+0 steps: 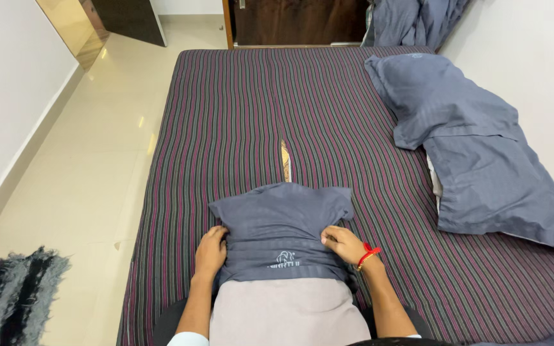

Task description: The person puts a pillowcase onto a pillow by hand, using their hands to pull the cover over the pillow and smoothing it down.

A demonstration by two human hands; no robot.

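Blue pillowcase [277,224] pinched between left hand [210,253], right hand [344,243] (half on pillow [286,311]).

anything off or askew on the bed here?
One thing: a gap in the striped bedsheet near the bed's middle exposes a tan strip beneath. The two pillows lie overlapped and slanted by the wall. Both hands, left hand and right hand, grip a half-covered pillow.

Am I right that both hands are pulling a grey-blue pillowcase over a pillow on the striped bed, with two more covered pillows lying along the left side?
Not quite: the head view shows the two covered pillows along the right side. The left hand and right hand do grip the grey-blue pillowcase on the striped bed.
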